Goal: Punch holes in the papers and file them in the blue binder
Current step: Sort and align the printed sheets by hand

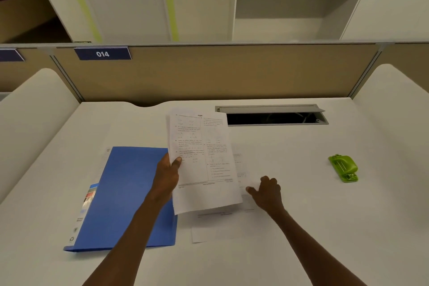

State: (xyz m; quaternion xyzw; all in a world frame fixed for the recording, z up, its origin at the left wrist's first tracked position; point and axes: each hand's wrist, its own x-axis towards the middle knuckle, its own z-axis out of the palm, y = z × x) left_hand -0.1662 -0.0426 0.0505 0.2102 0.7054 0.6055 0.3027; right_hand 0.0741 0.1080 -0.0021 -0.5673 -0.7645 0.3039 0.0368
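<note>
We note a white table [301, 227] backed by a tan partition [209, 72] bearing a "014" label [102, 54]. At left, the blue binder [120, 193] lies closed and flat. Our left hand [166, 179] pinches a raised sheet of printed paper [202, 158] by its left edge, thumb on top. More papers [232, 227] lie beneath; our right hand [267, 191] rests on them, grip loosely spread. A cable tray [274, 115] stands open behind. A green hole punch [344, 167] sits well apart, far right.
</note>
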